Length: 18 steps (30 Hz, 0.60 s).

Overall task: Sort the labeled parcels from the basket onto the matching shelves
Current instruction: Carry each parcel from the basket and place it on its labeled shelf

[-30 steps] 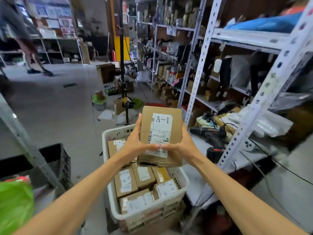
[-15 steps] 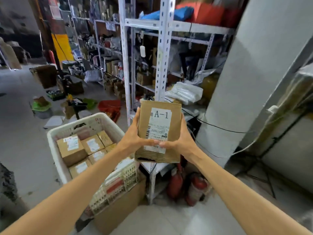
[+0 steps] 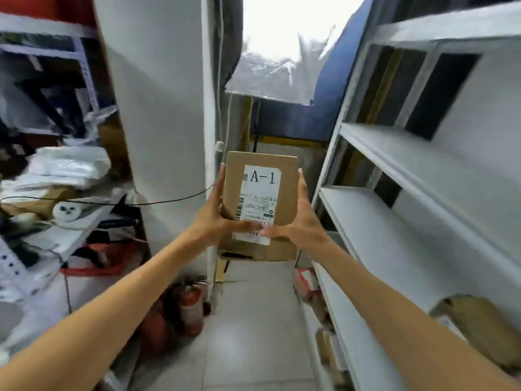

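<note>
In a narrow aisle with a tiled floor point(image 3: 253, 320) beside white shelving point(image 3: 394, 221), the left hand point(image 3: 214, 221) and right hand point(image 3: 301, 224) are together clasping one A-1 parcel point(image 3: 262, 193); two red fire extinguishers point(image 3: 191, 306) are standing nearby.

Large print: the white sticker point(image 3: 260, 198) on the front of the cardboard parcel point(image 3: 289, 193) read "A-1" in black.
Small print and barcode: both were too blurred to read.
</note>
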Each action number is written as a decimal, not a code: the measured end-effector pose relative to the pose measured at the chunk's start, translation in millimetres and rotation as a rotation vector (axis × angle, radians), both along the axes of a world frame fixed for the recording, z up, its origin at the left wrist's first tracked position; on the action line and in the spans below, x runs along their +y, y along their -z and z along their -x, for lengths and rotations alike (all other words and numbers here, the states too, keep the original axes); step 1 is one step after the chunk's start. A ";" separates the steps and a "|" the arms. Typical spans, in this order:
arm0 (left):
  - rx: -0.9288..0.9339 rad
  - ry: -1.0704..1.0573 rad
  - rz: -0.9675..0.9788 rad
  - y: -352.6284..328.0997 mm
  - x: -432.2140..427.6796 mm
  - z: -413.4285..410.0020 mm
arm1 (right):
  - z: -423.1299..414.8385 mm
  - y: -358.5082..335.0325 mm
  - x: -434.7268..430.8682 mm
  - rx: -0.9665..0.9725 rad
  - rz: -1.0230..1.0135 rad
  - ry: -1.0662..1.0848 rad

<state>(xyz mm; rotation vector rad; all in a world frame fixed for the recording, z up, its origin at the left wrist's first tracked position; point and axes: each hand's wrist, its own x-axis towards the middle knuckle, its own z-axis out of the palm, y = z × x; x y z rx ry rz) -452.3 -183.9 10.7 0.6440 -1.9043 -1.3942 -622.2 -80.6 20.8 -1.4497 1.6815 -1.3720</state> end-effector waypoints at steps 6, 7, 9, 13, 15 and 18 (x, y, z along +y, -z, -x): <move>0.011 0.394 -0.004 -20.0 24.8 95.1 | 48.1 -18.0 83.1 0.000 0.034 0.357; 0.010 0.446 -0.011 -21.1 31.6 105.0 | 50.5 -18.6 95.7 -0.003 0.035 0.404; 0.009 0.554 -0.019 -19.5 46.2 120.3 | 51.2 -16.6 119.8 -0.008 0.037 0.488; 0.004 0.714 -0.044 -6.6 73.3 136.8 | 40.4 -2.8 159.2 -0.026 0.041 0.649; 0.003 0.770 -0.031 -3.3 86.1 142.3 | 30.3 1.3 175.1 -0.014 0.063 0.725; 0.010 0.868 -0.036 -6.4 106.9 152.0 | 15.5 -3.9 199.1 0.008 0.101 0.822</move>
